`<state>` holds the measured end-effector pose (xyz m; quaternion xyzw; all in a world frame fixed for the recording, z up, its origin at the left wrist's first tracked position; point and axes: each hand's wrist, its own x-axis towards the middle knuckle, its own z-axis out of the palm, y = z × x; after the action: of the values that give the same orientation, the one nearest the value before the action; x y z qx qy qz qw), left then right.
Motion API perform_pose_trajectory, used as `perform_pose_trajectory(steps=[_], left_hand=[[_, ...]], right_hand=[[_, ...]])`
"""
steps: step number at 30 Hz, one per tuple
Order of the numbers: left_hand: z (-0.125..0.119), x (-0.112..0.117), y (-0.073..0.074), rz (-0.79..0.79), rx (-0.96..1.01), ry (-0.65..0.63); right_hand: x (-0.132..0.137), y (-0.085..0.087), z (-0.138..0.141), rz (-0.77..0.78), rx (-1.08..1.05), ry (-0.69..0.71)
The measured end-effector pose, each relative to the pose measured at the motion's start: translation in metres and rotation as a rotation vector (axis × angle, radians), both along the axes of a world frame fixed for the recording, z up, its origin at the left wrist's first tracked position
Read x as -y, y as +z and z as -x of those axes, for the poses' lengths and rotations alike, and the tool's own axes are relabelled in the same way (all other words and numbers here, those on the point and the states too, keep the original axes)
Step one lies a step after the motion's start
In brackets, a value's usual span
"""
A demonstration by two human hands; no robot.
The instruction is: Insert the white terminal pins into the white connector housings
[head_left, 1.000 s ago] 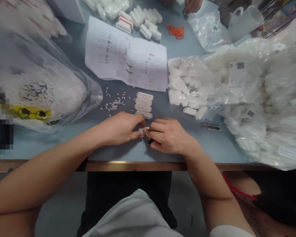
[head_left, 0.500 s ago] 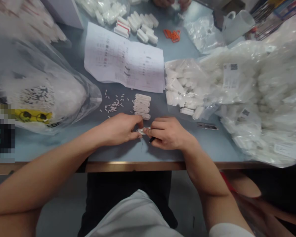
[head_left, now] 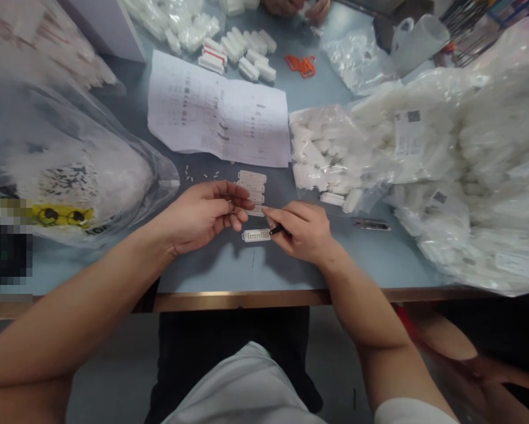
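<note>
A small white connector block lies on the blue table between my hands. My right hand is closed on a thin black tool whose tip touches the block's right end. My left hand hovers just above and left of the block, fingers loosely curled with their tips together; what they hold, if anything, is too small to see. Behind my fingers sits a short stack of similar white blocks, with tiny white pins scattered to its left.
A printed sheet lies behind the blocks. Big clear bags of white parts fill the left and right. Far back are more white parts, orange clips, a white mug and another person's hands. Tweezers lie right.
My left hand let go of the block, lifted and drew back to the left. The block now lies free on the table with only the black tool's tip at it.
</note>
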<state>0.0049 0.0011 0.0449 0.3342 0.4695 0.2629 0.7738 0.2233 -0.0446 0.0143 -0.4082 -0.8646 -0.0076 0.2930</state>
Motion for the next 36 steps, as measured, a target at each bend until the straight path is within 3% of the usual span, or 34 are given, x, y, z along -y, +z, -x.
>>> perform_pose_trajectory(steps=[7,16,28,36], left_hand=[[-0.001,0.003,0.0,0.083,0.152,0.036],[-0.002,0.009,-0.004,0.055,0.278,-0.093],[-0.003,0.008,-0.002,-0.037,0.096,-0.047],[-0.004,0.011,-0.005,-0.11,-0.06,-0.071]], right_hand=[[0.006,0.006,0.008,0.029,-0.129,-0.064],[0.007,0.01,0.021,0.013,-0.227,-0.122],[0.007,0.007,0.022,0.072,-0.276,-0.173],[0.005,0.006,0.024,-0.061,-0.128,-0.113]])
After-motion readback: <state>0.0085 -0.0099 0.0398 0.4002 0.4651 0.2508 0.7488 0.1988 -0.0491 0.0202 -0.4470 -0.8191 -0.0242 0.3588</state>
